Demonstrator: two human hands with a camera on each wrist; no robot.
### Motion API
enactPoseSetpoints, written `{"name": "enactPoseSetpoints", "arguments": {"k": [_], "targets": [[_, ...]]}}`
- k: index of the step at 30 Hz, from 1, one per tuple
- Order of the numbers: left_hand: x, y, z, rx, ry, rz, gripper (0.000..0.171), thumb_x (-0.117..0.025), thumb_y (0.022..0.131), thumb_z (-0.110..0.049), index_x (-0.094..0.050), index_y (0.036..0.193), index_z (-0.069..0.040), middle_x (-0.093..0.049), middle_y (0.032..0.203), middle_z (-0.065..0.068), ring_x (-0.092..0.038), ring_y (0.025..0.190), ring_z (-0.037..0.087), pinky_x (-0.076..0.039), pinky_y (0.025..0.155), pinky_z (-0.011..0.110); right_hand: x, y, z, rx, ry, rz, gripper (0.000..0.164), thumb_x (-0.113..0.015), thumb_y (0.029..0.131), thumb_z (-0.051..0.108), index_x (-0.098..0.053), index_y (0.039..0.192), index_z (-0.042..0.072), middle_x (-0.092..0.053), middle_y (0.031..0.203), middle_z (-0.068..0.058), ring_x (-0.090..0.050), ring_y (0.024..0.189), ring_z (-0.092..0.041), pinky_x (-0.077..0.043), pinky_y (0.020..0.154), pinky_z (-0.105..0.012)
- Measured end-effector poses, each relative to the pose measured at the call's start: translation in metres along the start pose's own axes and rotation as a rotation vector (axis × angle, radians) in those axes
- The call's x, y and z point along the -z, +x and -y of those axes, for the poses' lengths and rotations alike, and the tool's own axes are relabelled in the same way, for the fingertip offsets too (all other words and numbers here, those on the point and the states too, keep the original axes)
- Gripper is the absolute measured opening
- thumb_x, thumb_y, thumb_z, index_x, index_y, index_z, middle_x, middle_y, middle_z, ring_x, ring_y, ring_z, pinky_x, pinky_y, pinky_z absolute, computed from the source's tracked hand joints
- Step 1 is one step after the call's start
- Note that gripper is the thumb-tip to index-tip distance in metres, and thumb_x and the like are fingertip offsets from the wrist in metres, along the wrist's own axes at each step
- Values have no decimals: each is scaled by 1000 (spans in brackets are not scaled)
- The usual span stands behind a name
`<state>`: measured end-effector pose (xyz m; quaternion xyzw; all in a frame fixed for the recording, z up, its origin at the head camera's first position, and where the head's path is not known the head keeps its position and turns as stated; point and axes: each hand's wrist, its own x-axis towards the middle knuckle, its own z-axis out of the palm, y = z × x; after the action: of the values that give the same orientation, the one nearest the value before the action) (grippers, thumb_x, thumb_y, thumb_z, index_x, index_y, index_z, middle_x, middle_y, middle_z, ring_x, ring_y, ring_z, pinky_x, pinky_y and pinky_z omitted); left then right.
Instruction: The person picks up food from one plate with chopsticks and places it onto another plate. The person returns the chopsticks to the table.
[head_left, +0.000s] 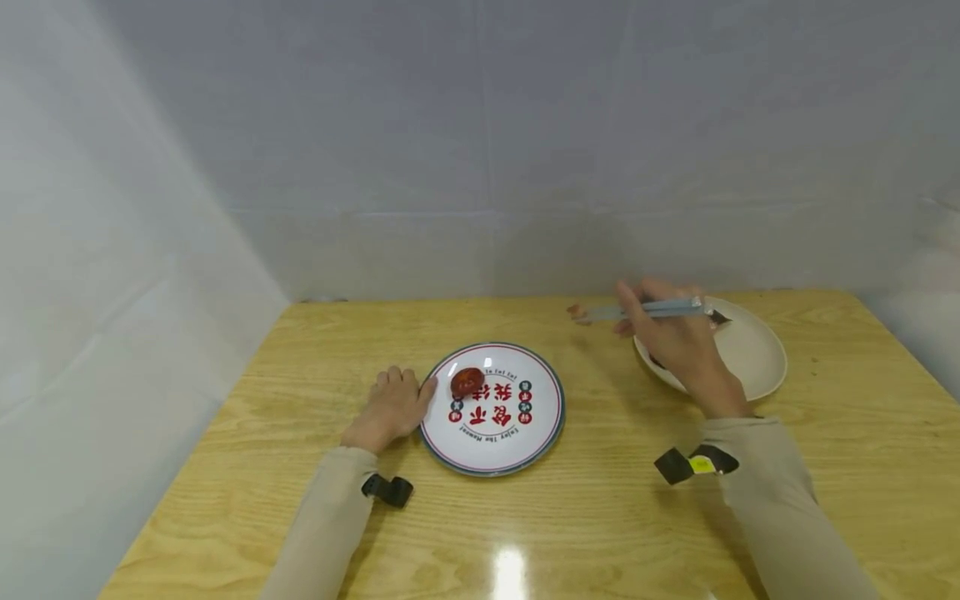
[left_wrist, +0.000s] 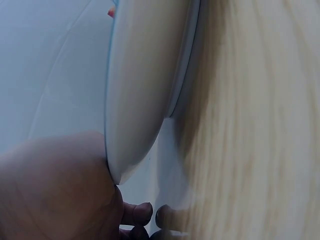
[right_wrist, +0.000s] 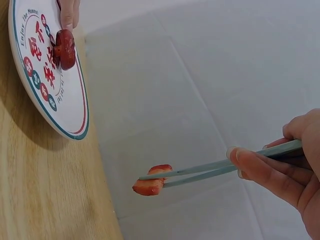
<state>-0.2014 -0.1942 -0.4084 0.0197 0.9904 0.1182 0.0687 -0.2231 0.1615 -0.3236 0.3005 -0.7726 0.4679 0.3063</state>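
My right hand [head_left: 675,333] holds a pair of pale blue-grey chopsticks [right_wrist: 205,170] in the air, left of the cream plate [head_left: 765,375]. Between their tips is a small red-and-white piece of food [right_wrist: 148,186]. A round white plate [head_left: 480,454] with a dark blue rim and red characters sits mid-table. On it lies a dark red, mushroom-shaped piece [head_left: 467,382], its stem showing in the right wrist view. My left hand [head_left: 390,407] rests at this plate's left edge, thumb on the rim and fingers beside it. The left wrist view shows the plate's underside [left_wrist: 145,75].
The cream plate stands at the back right, partly behind my right hand, with a dark piece [head_left: 720,320] on it. A light wooden table [head_left: 600,517] carries both plates. Behind it hangs a pale grey sheet [head_left: 480,167], with more sheeting at the left.
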Motion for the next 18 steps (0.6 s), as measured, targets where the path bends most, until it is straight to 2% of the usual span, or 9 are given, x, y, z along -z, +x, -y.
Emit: {"name": "enactPoseSetpoints", "arguments": {"k": [4, 10, 15, 18], "targets": [[0, 0, -1, 4, -11, -1, 54, -31, 104, -36, -47, 115, 15, -42, 107, 25, -39, 103, 39, -33, 97, 51, -2, 0, 0, 16, 3, 8, 20, -62, 89, -6, -63, 70, -7, -66, 59, -12, -64, 49, -18, -49, 50, -16], [-1, 1, -1, 8, -6, -2, 55, -32, 104, -37, -46, 118, 15, -42, 108, 25, -39, 104, 39, -33, 97, 51, -4, -1, 0, -12, 36, 19, 18, -62, 87, -10, -63, 70, -5, -66, 60, -14, -65, 49, -18, -50, 49, -19], [-1, 2, -1, 13, -4, 1, 55, -31, 104, -37, -47, 117, 14, -42, 107, 24, -39, 102, 37, -33, 96, 51, -7, -2, 3, -47, 129, 49, 18, -60, 88, -11, -62, 70, -8, -65, 60, -15, -64, 50, -16, -51, 48, -22], [-1, 2, -1, 16, -8, 1, 54, -32, 104, -37, -47, 116, 14, -42, 106, 24, -39, 102, 37, -34, 96, 50, -8, -2, 5, -79, 122, 70, 20, -60, 90, -7, -62, 70, -7, -65, 60, -14, -64, 50, -15, -51, 49, -23]]}}
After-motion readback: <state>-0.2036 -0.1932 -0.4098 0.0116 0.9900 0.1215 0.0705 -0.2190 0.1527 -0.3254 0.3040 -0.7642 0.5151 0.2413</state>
